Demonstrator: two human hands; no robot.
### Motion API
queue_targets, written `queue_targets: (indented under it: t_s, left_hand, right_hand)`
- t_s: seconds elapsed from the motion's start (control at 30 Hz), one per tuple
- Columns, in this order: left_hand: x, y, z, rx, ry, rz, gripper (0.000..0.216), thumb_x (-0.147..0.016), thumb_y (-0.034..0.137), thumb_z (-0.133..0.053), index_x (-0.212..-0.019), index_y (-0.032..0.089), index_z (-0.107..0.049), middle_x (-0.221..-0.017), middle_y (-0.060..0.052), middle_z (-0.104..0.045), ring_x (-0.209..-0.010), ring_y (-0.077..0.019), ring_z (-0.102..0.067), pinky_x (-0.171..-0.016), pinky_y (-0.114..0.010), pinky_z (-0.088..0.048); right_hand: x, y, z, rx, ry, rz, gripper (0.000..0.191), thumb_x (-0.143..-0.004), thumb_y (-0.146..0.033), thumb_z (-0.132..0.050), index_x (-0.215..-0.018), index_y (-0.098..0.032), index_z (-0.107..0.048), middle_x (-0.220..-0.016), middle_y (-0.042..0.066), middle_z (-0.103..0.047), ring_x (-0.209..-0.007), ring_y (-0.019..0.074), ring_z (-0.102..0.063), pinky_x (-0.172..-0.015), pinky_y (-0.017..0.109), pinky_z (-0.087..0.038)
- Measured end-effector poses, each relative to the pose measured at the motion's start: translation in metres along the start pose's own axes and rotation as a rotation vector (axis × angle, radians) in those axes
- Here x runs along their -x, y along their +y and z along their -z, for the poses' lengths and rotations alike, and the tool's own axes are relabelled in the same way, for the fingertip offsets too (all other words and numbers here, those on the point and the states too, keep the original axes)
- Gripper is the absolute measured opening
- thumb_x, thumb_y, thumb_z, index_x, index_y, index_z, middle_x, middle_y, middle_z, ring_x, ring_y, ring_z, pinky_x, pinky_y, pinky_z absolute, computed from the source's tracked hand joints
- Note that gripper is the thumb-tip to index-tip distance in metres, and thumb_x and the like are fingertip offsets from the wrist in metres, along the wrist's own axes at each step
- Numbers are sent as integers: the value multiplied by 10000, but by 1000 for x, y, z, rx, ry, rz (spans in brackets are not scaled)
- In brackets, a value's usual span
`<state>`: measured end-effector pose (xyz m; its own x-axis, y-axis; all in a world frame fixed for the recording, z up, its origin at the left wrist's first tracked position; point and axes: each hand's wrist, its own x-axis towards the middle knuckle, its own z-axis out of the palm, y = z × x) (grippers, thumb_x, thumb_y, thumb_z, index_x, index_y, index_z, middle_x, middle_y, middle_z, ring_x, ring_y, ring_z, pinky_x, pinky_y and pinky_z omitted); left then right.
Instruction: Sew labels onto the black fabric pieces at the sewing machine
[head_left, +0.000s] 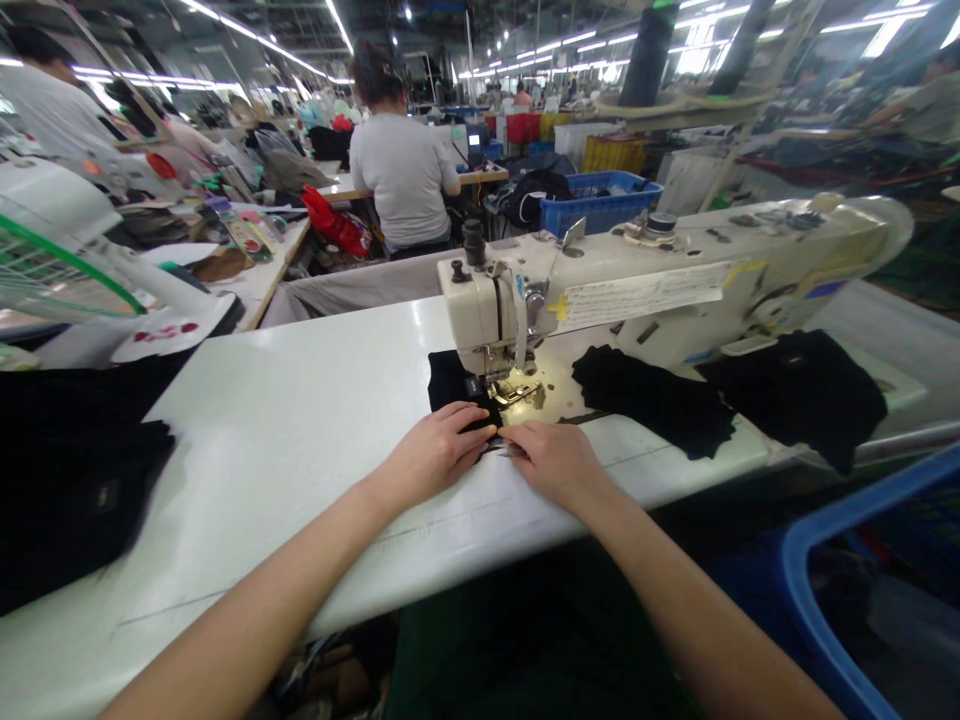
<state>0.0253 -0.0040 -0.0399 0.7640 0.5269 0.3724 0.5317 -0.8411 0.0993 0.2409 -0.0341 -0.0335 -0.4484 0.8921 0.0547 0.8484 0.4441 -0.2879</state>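
Both of your arms come in bare from the near edge and close toward the middle in a V. Your left forearm (285, 590) runs up from the near left, and your right forearm (697, 620) from the near right. Your left hand (439, 455) lies palm down, with its fingers (472, 425) stretched flat and close together, pointing far and to the right. Your right hand (555, 462) is palm down too, with its knuckles raised and its fingers bent and aimed left. The fingertips of the two hands sit just beside each other. Both wrists are straight and low. Whether your right fingers pinch anything cannot be told.
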Motion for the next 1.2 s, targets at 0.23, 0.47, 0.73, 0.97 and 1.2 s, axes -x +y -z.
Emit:
queue_targets:
  t_s: [0.23, 0.47, 0.73, 0.97, 1.2]
  left_hand:
    - [-6, -16, 0, 12, -17, 34, 286, -984, 200, -493, -1167, 152, -708, -1201, -151, -657, -1153, -262, -607, -951, -450, -573]
    - [-14, -33, -3, 19, -26, 77, 292, -990, 214, -477, -1150, 158, -715, -1206, -145, -646, -1141, -257, -603, -960, -443, -560]
    - [-20, -42, -4, 11, -22, 119, 303, -995, 229, -468, -1156, 144, -711, -1147, -146, -658, -1074, -252, -617, -943, -443, -555]
    - [-16, -41, -13, 29, 43, 145, 322, -1010, 257, -442, -1165, 154, -704, -1203, -146, -629, -1120, -261, -602, -968, -455, -544]
    - [-16, -38, -15, 57, 92, 194, 344, -1011, 287, -439, -1183, 129, -692, -1204, -159, -632, -1123, -276, -603, -989, -485, -541]
  right_hand:
    - [-14, 1, 2, 7, 8, -23, 292, -997, -265, -480, -1218, -241, -669, -1061, 65, -742, -929, 225, -687, -759, 304, -469]
    - [-11, 1, 0, -6, 35, -46, 279, -977, -230, -504, -1195, -240, -676, -1060, 57, -740, -927, 218, -690, -756, 294, -467]
    - [4, 7, -2, -37, 85, -61, 244, -936, -170, -535, -1104, -234, -701, -995, 34, -749, -855, 197, -693, -719, 278, -458]
    - [35, 52, 10, -102, 480, -236, 237, -915, -195, -531, -1048, -238, -723, -1021, 37, -710, -819, 175, -679, -693, 274, -506]
    - [42, 97, 35, 135, 346, -349, 332, -883, -327, -631, -1191, -216, -683, -1271, 45, -653, -796, 183, -701, -645, 309, -541]
